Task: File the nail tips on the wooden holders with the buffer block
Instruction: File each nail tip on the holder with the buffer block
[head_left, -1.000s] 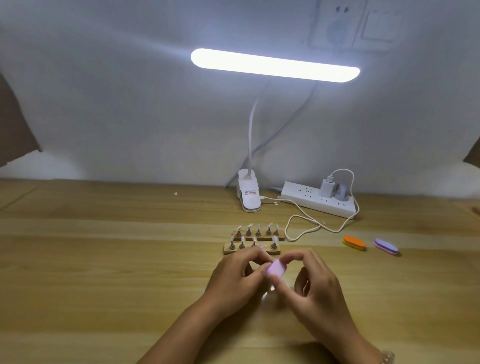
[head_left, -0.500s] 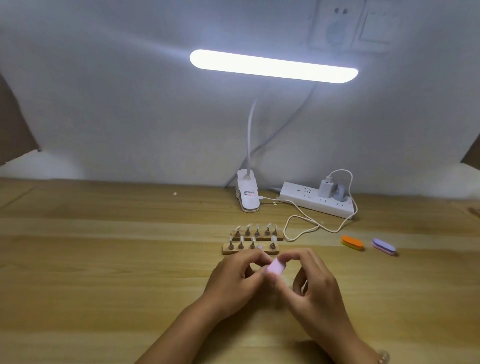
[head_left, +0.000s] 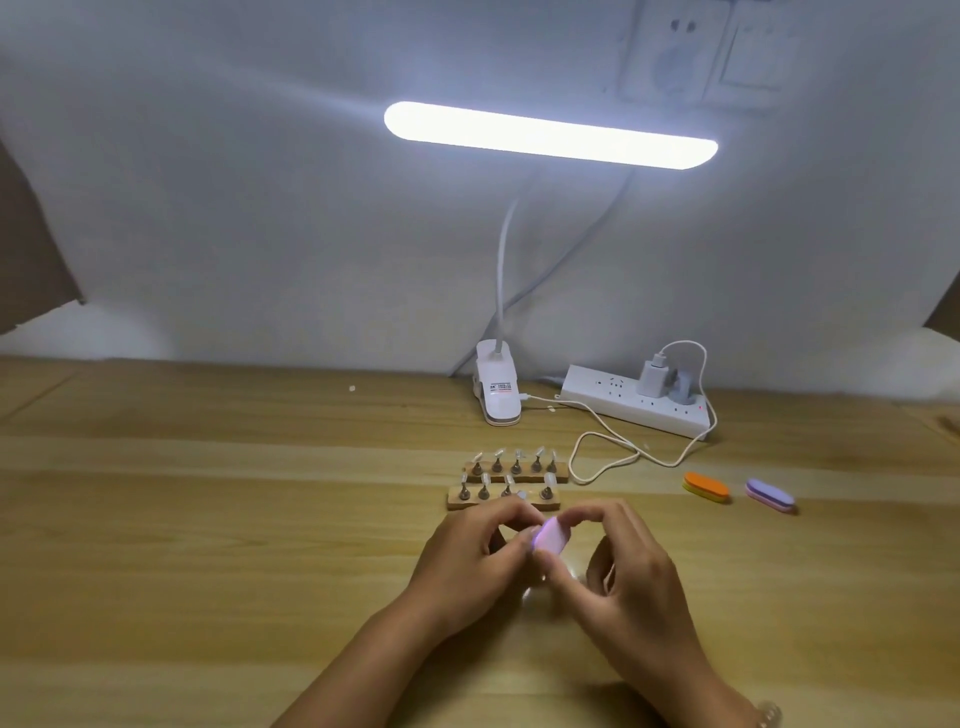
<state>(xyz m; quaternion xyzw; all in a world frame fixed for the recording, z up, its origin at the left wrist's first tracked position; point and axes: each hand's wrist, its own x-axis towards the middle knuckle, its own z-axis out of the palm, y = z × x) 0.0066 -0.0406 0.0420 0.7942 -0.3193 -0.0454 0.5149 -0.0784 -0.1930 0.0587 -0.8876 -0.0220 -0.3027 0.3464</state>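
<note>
The right hand (head_left: 631, 582) pinches one pink buffer block (head_left: 550, 536) between thumb and forefinger. The left hand (head_left: 467, 564) curls its fingers against it; what they hold I cannot tell. At 12 o'clock, near the hands, are two holders: the front wooden holder (head_left: 503, 500) and the back wooden holder (head_left: 514, 470). At 2 o'clock lie an orange block (head_left: 705, 487) and a purple block (head_left: 770, 495).

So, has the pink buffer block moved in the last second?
No. The pink buffer block remains pinched in the right hand, just in front of the right end of the near wooden holder, as before.
</note>
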